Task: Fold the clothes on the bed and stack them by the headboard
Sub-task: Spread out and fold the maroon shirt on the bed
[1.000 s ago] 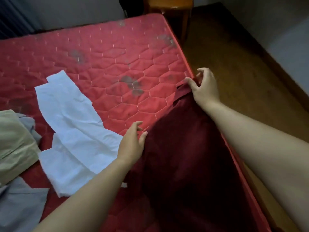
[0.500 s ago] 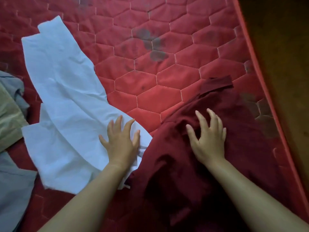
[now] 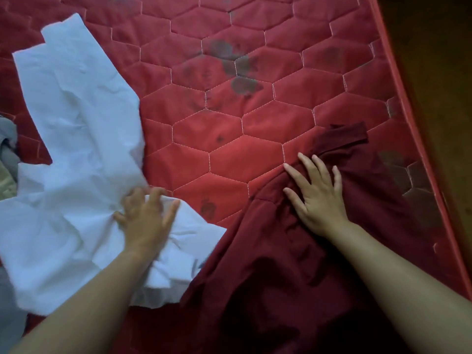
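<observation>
Quilted in hexagons, a red mattress (image 3: 229,154) fills most of the view. Dark stains (image 3: 240,72) blotch its middle, and more show near its right edge. Beyond that edge runs a strip of brown floor (image 3: 434,72).

A white garment (image 3: 71,139) lies rumpled and spread across the left half of the mattress, its lower corner reaching to the dark red garment (image 3: 268,290). The left hand (image 3: 145,215) sits on the white garment's lower part, fingers bent into the fabric. A fold of cloth is caught between thumb and fingers, and creases fan out from the grip. The hand is blurred, so how much cloth it has gathered cannot be told.

The dark red garment covers the lower right of the mattress, close to the side edge, loosely heaped with deep folds. A narrow band (image 3: 344,135) of the same cloth sticks out at its top, lying flat on the quilting. The right hand (image 3: 316,192) rests palm down on the upper part of this garment, fingers straight and spread, holding nothing; the fingertips reach the garment's upper left border.

At the far left edge a bit of grey cloth (image 3: 7,141) shows above a patch of beige cloth (image 3: 5,182), both partly tucked behind the white garment. More grey fabric sits in the bottom left corner. Both forearms come in from the bottom of the view.
</observation>
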`<action>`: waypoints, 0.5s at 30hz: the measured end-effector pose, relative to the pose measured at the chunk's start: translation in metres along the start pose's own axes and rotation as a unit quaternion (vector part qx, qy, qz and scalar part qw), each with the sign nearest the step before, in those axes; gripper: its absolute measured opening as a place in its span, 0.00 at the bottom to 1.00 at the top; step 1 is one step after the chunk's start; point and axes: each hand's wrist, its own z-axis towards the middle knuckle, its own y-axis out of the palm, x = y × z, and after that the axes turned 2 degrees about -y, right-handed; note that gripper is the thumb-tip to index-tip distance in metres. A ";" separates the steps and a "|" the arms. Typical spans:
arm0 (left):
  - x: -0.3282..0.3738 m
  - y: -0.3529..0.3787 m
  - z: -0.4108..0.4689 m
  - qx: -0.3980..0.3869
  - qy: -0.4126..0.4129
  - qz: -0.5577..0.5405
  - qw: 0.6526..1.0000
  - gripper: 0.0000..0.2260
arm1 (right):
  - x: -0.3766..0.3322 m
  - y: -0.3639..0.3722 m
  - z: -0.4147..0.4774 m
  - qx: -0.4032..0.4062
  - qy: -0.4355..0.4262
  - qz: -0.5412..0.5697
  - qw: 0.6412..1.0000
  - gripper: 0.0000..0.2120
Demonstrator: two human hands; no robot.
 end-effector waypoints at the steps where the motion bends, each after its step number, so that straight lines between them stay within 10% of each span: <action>1: -0.005 -0.006 0.005 -0.003 -0.004 0.011 1.000 0.14 | -0.001 -0.002 0.001 0.001 0.000 0.013 1.000 0.25; 9: 0.104 -0.025 -0.010 0.027 0.106 -0.024 0.994 0.16 | 0.030 -0.036 0.009 0.159 0.134 0.051 0.977 0.20; 15: 0.154 0.000 -0.059 -0.175 0.066 -0.134 0.973 0.26 | 0.062 -0.044 0.025 0.139 0.222 0.158 0.952 0.26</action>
